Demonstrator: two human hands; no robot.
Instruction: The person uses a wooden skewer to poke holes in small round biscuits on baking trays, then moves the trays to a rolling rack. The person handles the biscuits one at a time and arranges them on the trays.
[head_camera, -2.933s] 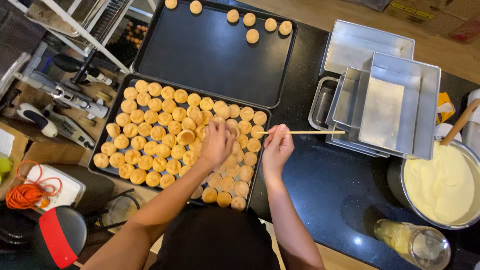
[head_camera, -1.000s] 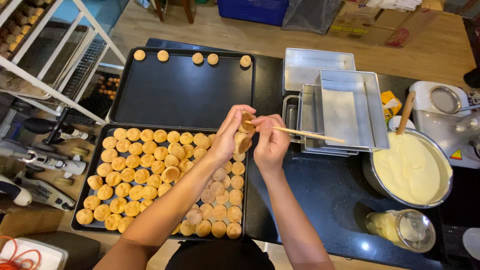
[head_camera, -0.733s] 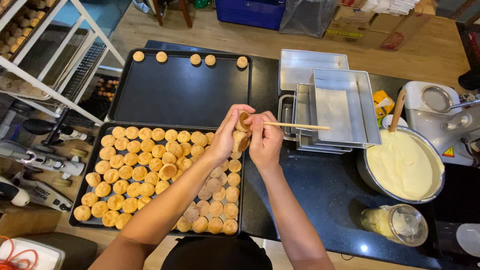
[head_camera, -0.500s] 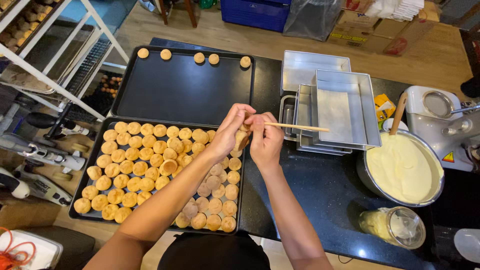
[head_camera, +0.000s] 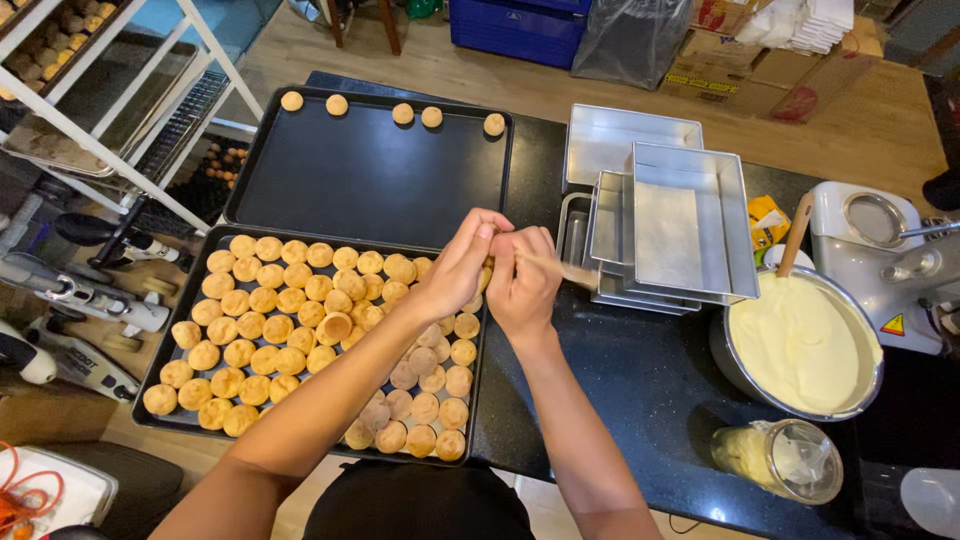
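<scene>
Both hands meet at the frame's centre, over the right edge of the near tray (head_camera: 150, 400), which is packed with golden puffs (head_camera: 255, 330). Open room lies on the nearly bare far tray (head_camera: 370, 175) above and on the dark counter (head_camera: 640, 390) lower right. The left hand (head_camera: 455, 268) is curled around a small pastry, mostly hidden. The right hand (head_camera: 522, 285) pinches a thin wooden stick (head_camera: 572, 272) pointing right toward the stacked steel pans (head_camera: 690, 220). Half a second ago the stick showed longer; now the hands sit closer together.
</scene>
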